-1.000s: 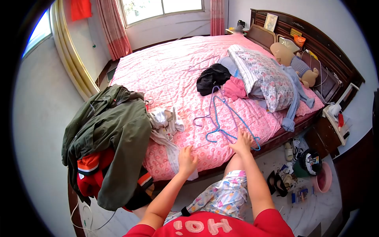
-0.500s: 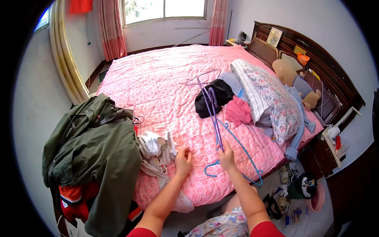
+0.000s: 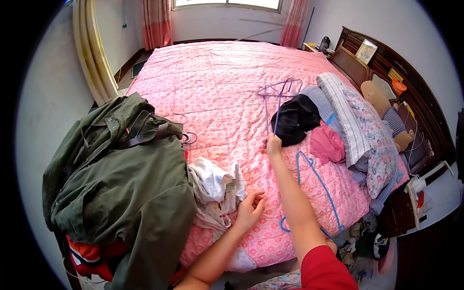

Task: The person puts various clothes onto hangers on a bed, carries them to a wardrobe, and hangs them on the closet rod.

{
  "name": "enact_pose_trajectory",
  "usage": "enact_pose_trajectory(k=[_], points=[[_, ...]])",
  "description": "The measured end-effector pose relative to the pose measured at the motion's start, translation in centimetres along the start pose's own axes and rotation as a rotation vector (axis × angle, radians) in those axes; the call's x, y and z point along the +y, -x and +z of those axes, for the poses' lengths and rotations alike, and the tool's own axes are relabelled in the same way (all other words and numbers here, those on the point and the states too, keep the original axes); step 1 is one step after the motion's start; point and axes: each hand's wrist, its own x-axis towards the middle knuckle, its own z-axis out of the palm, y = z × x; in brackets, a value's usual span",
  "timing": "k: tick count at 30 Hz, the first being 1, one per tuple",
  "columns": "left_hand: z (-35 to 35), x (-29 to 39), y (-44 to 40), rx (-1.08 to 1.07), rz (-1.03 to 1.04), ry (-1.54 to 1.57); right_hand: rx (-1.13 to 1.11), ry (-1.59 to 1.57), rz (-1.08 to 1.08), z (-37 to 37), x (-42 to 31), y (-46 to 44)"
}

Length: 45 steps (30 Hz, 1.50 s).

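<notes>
My right hand [image 3: 273, 144] grips a purple clothes hanger [image 3: 278, 113] by its long edge, with the rest of it pointing away over the bed. Beyond it, another thin hanger seems to lie on the quilt, and the two overlap. My left hand [image 3: 251, 210] rests low over the quilt with its fingers loosely bent and nothing visible in them. Just left of it lies a crumpled heap of white clothes [image 3: 211, 184]. A blue hanger [image 3: 330, 198] lies right of my right forearm. Black cloth [image 3: 296, 118] and pink cloth [image 3: 327, 142] are bunched beside the purple hanger.
A pink flowered quilt [image 3: 217, 92] covers the bed. A large dark green coat [image 3: 130, 188] is heaped at the left edge, over red clothing. At right are a flowered pillow [image 3: 382, 159], a plush toy [image 3: 374, 96] and the wooden headboard [image 3: 411, 77].
My right hand has moved forward with the purple hanger, laying it closer to the far hanger. The view has shifted left and down. My left hand stays near the white clothes.
</notes>
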Motion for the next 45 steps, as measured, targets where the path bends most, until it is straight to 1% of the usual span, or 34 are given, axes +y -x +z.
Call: enact_pose_trajectory(k=[1, 3, 4, 5, 7, 9, 11, 13, 15, 17, 19, 21, 23, 24, 25, 27, 28, 30, 31, 32, 33, 34, 36, 37, 39, 41, 43, 45], points=[[-0.1, -0.1, 0.0, 0.006, -0.001, 0.001, -0.005, 0.003, 0.002, 0.2, 0.6, -0.4], [-0.1, -0.1, 0.0, -0.012, 0.005, -0.02, 0.009, -0.034, -0.177, 0.5, 1.3, -0.7], [-0.2, 0.0, 0.0, -0.011, 0.006, -0.017, -0.03, 0.052, -0.231, 0.2, 1.5, -0.3], [-0.3, 0.1, 0.0, -0.019, 0.008, -0.035, -0.029, 0.057, -0.234, 0.0, 1.9, 0.3], [-0.3, 0.1, -0.1, -0.034, 0.015, -0.048, -0.059, 0.219, -0.538, -0.5, 2.7, 2.2], [-0.3, -0.4, -0.4, 0.033, 0.027, 0.045, -0.186, -0.065, -0.38, -2.0, 2.6, 7.0], [-0.1, 0.3, -0.5, 0.095, 0.037, 0.163, -0.161, 0.107, -0.437, -3.6, 1.3, 13.6], [-0.2, 0.2, -0.8, 0.104, 0.09, 0.149, -0.179, 0.102, -0.346, -6.2, 0.7, 20.3], [0.0, 0.7, -0.8, 0.13, 0.107, 0.19, -0.247, 0.122, -0.292, -9.6, 1.4, 26.4], [-0.2, 0.3, -0.8, 0.106, 0.124, 0.218, -0.294, 0.008, -0.318, -12.3, 1.1, 33.1], [-0.3, -0.5, -0.9, 0.144, 0.152, 0.281, -0.315, -0.059, -0.222, -15.9, 1.9, 39.4], [-0.3, -0.9, -0.8, 0.18, 0.192, 0.307, -0.421, 0.011, -0.188, -19.1, 0.9, 44.4], [0.1, -0.6, 0.0, 0.214, 0.263, 0.298, -0.454, -0.037, -0.087, -21.4, -0.1, 48.3], [0.4, -0.2, 0.5, 0.207, 0.264, 0.293, -0.503, -0.067, -0.083, -22.6, -0.2, 49.2], [0.6, 0.3, 0.9, 0.214, 0.244, 0.291, -0.502, -0.075, -0.087, -23.8, -0.4, 50.0], [0.8, 0.6, 1.6, 0.221, 0.222, 0.279, -0.613, -0.04, 0.041, -26.0, -1.3, 51.8], [0.7, 0.3, 1.5, 0.229, 0.14, 0.304, -0.645, 0.031, 0.005, -26.6, -1.8, 52.3], [0.9, 0.5, 1.7, 0.255, -0.034, 0.347, -0.633, 0.057, -0.012, -27.3, -2.3, 52.9], [0.6, 0.2, 2.0, 0.252, -0.037, 0.332, -0.618, 0.096, -0.028, -27.6, -2.2, 53.4], [0.3, -0.3, 1.9, 0.252, -0.011, 0.313, -0.562, 0.06, -0.062, -27.9, -1.4, 53.6], [0.6, 0.4, 2.0, 0.25, 0.019, 0.299, -0.558, 0.052, -0.067, -27.9, -0.9, 53.7], [1.0, 1.0, 2.4, 0.305, 0.025, 0.292, -0.516, -0.028, -0.06, -27.7, -0.5, 53.5], [1.6, 2.2, 3.2, 0.335, 0.042, 0.336, -0.464, -0.149, -0.072, -27.1, 0.5, 53.5], [1.8, 3.2, 3.8, 0.37, 0.055, 0.385, -0.464, -0.157, -0.07, -27.0, 0.6, 53.7], [2.1, 5.0, 4.8, 0.352, 0.04, 0.356, -0.476, -0.126, -0.096, -27.1, 0.4, 53.6], [2.5, 6.7, 5.3, 0.376, 0.069, 0.473, -0.464, -0.17, -0.08, -27.9, -0.3, 53.6], [2.4, 8.4, 5.1, 0.363, 0.08, 0.472, -0.459, -0.052, -0.078, -29.7, -0.8, 53.1], [2.1, 9.9, 4.5, 0.389, 0.159, 0.578, -0.441, -0.106, -0.043, -31.1, -1.0, 53.1]])
